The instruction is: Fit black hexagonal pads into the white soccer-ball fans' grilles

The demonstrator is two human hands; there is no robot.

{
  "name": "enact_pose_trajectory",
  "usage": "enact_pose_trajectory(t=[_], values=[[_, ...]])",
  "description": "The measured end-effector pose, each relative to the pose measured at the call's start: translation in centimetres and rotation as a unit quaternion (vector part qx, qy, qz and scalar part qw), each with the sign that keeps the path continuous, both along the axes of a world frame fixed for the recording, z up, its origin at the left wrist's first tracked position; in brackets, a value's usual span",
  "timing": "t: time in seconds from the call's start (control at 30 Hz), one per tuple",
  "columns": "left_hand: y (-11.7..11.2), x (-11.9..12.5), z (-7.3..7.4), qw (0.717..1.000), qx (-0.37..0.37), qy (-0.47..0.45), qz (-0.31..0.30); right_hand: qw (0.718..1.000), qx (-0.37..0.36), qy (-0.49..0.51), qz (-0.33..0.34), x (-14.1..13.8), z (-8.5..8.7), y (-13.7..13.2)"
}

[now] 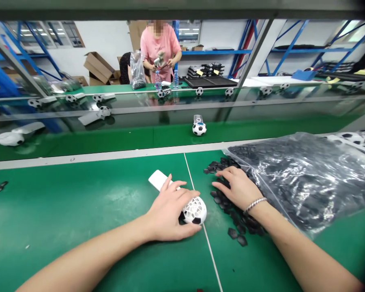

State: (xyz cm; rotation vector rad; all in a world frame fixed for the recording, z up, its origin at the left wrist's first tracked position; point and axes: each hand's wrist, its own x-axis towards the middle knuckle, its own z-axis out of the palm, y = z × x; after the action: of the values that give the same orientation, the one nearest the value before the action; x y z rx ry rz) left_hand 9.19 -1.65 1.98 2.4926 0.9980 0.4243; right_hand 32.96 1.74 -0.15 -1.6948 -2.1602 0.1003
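Two hands (170,211) (235,187), one held fan (195,211), one clear bag (307,178), two water bottles (157,80) (175,79)

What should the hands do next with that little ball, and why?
Probably the right hand should pinch one piece from the loose black pile it rests on and carry it to the white ball. The left hand grips that ball, and its shell looks mostly white, with few black patches.

Left hand (167,213): bare, with the forearm uncovered all the way to the lower edge of the view.
Right hand (235,186): bare as well, forearm uncovered to the lower right corner.
Right wrist: one thin bracelet (255,204) — a single strand of small silvery beads, glinting, sitting snug just behind the hand.
Clothing: the bracelet is the only worn item in view.
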Motion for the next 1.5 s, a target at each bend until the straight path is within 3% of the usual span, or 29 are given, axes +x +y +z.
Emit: enact_pose_trajectory(t=[0.17,0.37,0.5,0.63,0.87,1.1,1.37,1.5], values=[[-0.8,0.5,-0.4,0.998,-0.018,-0.019,0.051,0.994,-0.057,-0.097,-0.005,0.5,-0.4,0.2],[0.3,-0.3,-0.7,0.999,-0.025,-0.025,0.003,0.99,-0.058,-0.128,-0.008,0.2,0.2,0.2],[0.5,-0.4,-1.4,0.996,0.024,-0.031,0.077,0.99,-0.065,-0.126,-0.014,0.2,0.5,0.2],[0.6,-0.3,-2.0,0.992,0.028,-0.037,0.116,0.997,-0.04,-0.07,-0.002,-0.3,0.6,-0.2],[1.3,-0.6,-1.7,0.995,-0.04,-0.088,0.04,0.989,0.001,0.112,0.099,-1.6,0.6,-0.9],[1.9,-1.1,-1.5,0.994,-0.049,-0.095,-0.002,0.967,0.033,0.152,0.204,-2.3,0.7,-1.6],[2.2,-1.0,-1.8,0.994,-0.036,-0.106,-0.012,0.958,-0.007,0.197,0.208,-3.4,0.4,-1.8],[2.1,-0.9,-2.0,0.993,-0.036,-0.108,-0.008,0.95,-0.041,0.26,0.171,-3.5,0.7,-2.3]])
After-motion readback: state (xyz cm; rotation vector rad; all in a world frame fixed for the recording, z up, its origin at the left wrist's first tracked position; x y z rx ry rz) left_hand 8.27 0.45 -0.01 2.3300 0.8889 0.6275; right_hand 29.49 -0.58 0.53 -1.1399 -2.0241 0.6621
